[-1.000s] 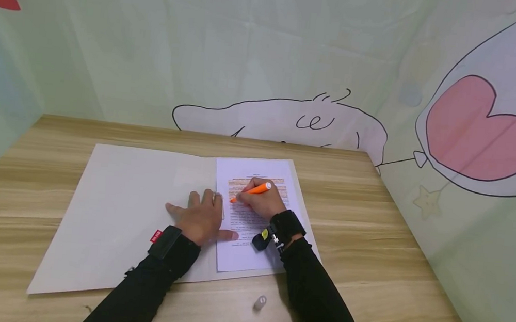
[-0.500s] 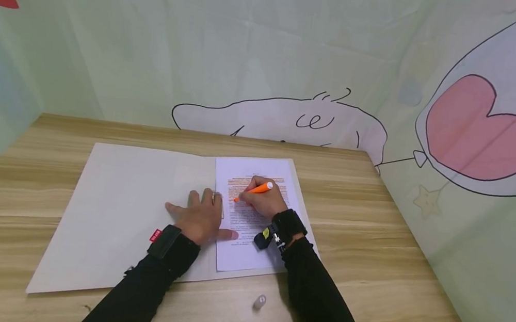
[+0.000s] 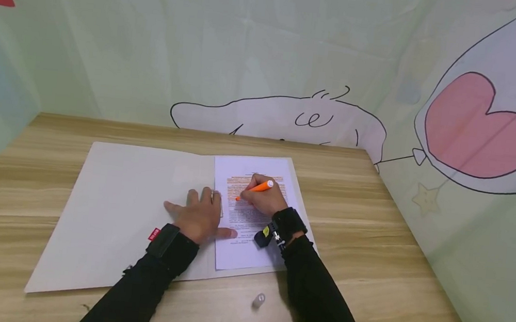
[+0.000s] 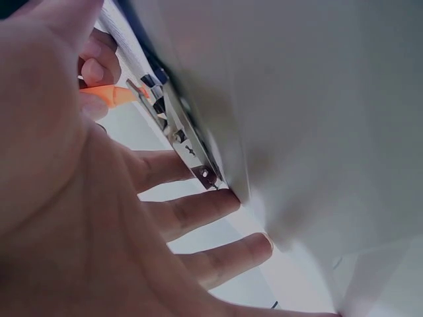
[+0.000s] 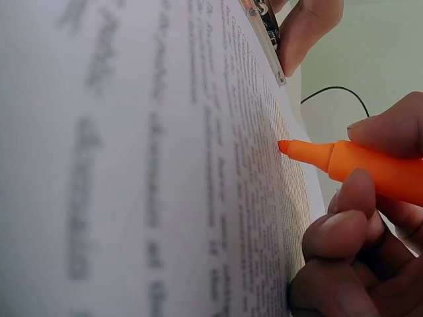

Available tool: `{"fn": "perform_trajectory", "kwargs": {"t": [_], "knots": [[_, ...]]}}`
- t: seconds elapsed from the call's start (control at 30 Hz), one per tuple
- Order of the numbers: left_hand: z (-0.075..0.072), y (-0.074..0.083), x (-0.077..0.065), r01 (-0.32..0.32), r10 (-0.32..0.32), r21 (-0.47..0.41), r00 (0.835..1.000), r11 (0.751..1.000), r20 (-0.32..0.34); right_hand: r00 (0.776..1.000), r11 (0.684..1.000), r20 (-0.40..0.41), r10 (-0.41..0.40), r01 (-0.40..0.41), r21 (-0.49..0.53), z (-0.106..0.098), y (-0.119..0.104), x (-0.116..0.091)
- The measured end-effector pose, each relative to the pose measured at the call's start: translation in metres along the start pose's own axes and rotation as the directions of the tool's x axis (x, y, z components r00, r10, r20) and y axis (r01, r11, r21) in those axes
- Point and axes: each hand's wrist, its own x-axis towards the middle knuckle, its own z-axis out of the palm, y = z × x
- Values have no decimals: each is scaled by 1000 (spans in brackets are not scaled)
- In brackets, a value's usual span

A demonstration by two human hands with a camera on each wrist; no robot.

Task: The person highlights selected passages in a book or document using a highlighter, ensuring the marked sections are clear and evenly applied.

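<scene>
Orange plastic highlighter pen (image 3: 262, 186), with a white end, slants over a white printed paper sheet (image 3: 234, 259), its tip down at the text, just on the near side of lines marked in orange. The right hand (image 3: 267, 201) has the barrel pinched firmly between thumb and curled fingers, and hides part of the print. Behind it, a small black block with a yellow label (image 3: 262, 237), beside the black right wrist strap (image 3: 290, 225), covers some nearer lines. The left hand (image 3: 197, 218) lies spread with nothing in its grasp, thumb across the sheet's left edge, fingers partly covering a silvery metal clip (image 4: 188, 142) along the fold. Both lie on an opened, off-white card folder (image 3: 117, 215), whose bare flap extends left. On the light wood-grain table (image 3: 382, 276), a small, greyish cylinder (image 3: 258, 300) sits apart, near the folder's near edge, between the two black sleeves (image 3: 133, 294).
</scene>
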Motion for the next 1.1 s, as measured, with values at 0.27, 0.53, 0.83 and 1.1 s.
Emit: {"fn": "perform_trajectory", "kwargs": {"t": [0.27, 0.53, 0.83, 1.1], "knots": [[-2, 1, 0, -5, 5, 2, 1000, 1000, -7, 1000, 1000, 6, 10, -10, -12, -2, 0, 0], [-2, 0, 0, -1, 1, 1, 1000, 1000, -7, 1000, 1000, -5, 26, -26, -2, -5, 2, 2], [-2, -1, -1, -5, 6, -11, 1000, 1000, 4, 1000, 999, -5, 29, -29, -15, -7, 2, 1], [-3, 0, -1, -3, 3, -17, 1000, 1000, -2, 999, 999, -16, 36, -36, -24, -12, 1, 1]]}}
